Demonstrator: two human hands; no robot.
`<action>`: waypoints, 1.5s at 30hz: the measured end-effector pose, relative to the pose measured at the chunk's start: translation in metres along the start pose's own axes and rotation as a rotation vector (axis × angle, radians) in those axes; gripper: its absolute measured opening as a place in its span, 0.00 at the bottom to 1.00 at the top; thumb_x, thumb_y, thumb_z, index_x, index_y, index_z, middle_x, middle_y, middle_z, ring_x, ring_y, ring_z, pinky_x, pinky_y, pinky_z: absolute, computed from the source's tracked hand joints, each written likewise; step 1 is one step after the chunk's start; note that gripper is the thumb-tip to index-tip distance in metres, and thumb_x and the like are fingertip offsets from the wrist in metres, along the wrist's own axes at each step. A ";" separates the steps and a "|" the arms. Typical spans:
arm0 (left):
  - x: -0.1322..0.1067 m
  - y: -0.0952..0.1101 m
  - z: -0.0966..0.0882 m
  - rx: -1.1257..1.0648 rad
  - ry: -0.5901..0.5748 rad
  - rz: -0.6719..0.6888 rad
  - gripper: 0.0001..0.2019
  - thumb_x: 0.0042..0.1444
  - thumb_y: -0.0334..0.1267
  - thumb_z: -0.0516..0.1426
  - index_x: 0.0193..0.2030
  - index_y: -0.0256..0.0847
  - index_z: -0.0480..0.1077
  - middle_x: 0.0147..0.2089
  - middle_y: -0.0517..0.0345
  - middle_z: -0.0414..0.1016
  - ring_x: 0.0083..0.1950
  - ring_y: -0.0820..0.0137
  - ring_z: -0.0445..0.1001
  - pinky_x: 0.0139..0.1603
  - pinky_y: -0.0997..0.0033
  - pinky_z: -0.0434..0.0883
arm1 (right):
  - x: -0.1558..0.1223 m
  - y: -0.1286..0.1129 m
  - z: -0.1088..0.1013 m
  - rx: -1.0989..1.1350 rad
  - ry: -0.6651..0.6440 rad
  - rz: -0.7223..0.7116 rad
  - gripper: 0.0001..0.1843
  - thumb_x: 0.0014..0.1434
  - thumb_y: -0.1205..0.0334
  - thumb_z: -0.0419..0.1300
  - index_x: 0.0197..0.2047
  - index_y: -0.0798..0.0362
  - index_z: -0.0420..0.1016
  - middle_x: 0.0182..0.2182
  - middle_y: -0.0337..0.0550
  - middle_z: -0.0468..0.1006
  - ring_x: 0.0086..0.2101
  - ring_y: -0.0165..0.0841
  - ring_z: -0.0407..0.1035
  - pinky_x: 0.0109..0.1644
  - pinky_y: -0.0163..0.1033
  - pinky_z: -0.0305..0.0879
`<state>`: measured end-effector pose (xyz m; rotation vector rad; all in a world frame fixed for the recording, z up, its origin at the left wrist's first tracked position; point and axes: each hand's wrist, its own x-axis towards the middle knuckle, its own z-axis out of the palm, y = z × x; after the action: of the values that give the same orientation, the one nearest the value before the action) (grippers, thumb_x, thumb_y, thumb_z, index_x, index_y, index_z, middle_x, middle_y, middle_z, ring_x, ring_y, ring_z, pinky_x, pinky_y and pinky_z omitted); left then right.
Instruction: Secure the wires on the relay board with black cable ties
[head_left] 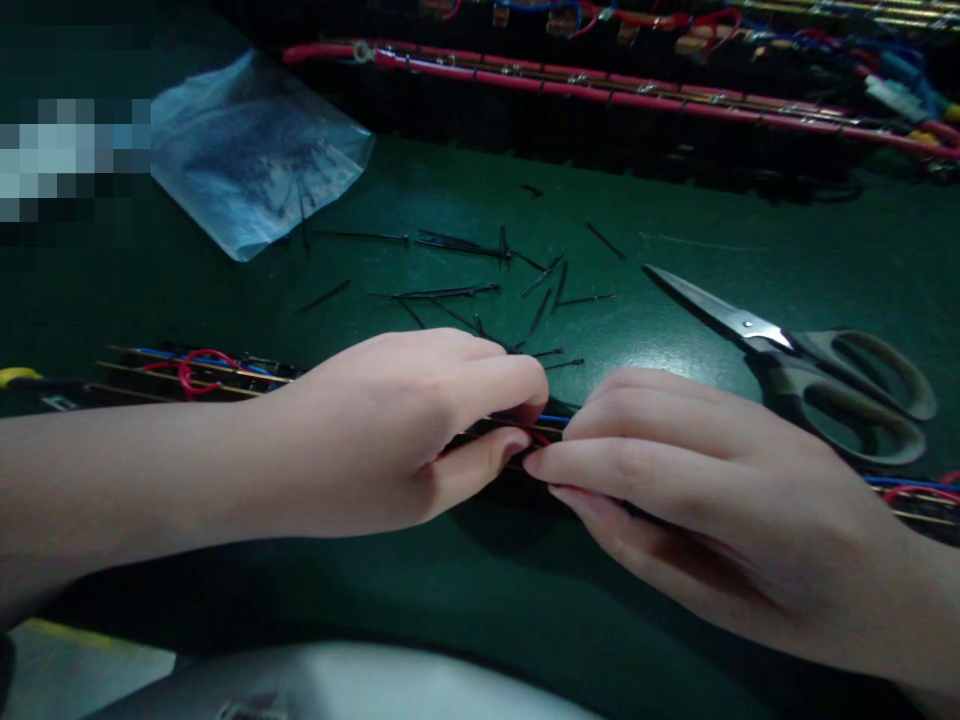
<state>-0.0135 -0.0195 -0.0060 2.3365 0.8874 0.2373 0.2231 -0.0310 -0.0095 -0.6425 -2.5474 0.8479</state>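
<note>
A long, thin wired strip assembly (pixel 217 372), with thin brass-coloured edges and red and blue wires, runs across the table under both hands. My left hand (pixel 420 430) is closed around its middle, thumb in front and fingers behind. Just to the right, my right hand (pixel 697 490) is pinched at the same stretch, its fingertips almost touching my left thumb. What lies between the right fingertips is hidden. A short piece of red wire shows between the two hands. Several loose black cable ties (pixel 457 243) lie scattered just behind them.
Scissors (pixel 769 335) with dark handles lie at the right, blades pointing left. A clear plastic bag (pixel 262 160) holding dark cable ties is at the back left. Longer assemblies with thick red cables (pixel 600 92) line the table's far side. A yellow-tipped item (pixel 19 376) sits at the left edge.
</note>
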 end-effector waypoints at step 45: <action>0.001 0.003 -0.002 0.073 -0.011 0.036 0.07 0.66 0.32 0.53 0.44 0.39 0.72 0.39 0.60 0.75 0.39 0.70 0.72 0.37 0.69 0.64 | 0.002 0.001 -0.002 0.018 -0.004 0.016 0.09 0.65 0.72 0.56 0.45 0.53 0.74 0.34 0.41 0.76 0.33 0.31 0.67 0.34 0.38 0.62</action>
<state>-0.0122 -0.0198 -0.0026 2.4203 0.8619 0.2099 0.2222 -0.0282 -0.0084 -0.6571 -2.5381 0.8779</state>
